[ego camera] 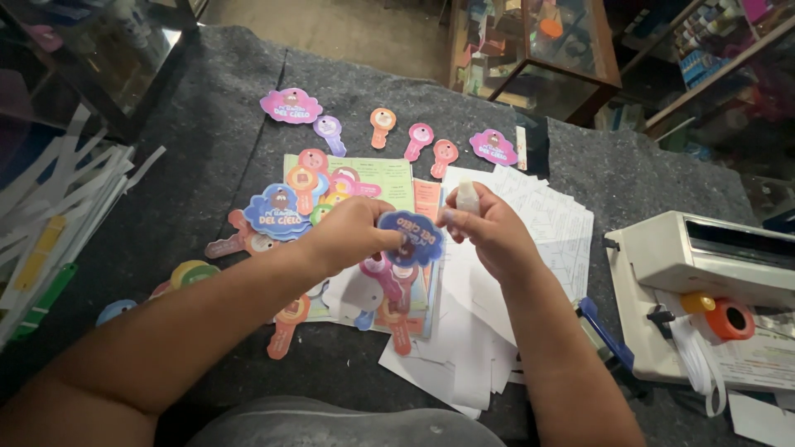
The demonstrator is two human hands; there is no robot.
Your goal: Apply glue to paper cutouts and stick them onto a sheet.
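Bare forearms reach in from the bottom edge over a desk [207, 165] covered in coarse dark grey felt. The left hand [352, 234] pinches a blue cloud-shaped cutout [411, 237] by its left edge, fingers closed on the glossy card, holding it just above a loose heap of white paper sheets [530, 223]. The right hand [489, 232] is clenched around a small white glue stick [468, 197], whose rounded cap pokes up between thumb and fingers, right beside the cutout's upper right edge. Under and behind the hands lies a pale green printed sheet [385, 175] scattered with flat, key-shaped paper tags in orange, pink and purple. A second blue cloud cutout [277, 212] rests to the left on that pile, and two pink cloud shapes [291, 105] [493, 146] lie farther back on the felt. At the right stands a boxy off-white plastic machine [704, 257], with an orange tape roll [729, 319] against its front. Narrow white paper strips [58, 190] fan out at the left edge.
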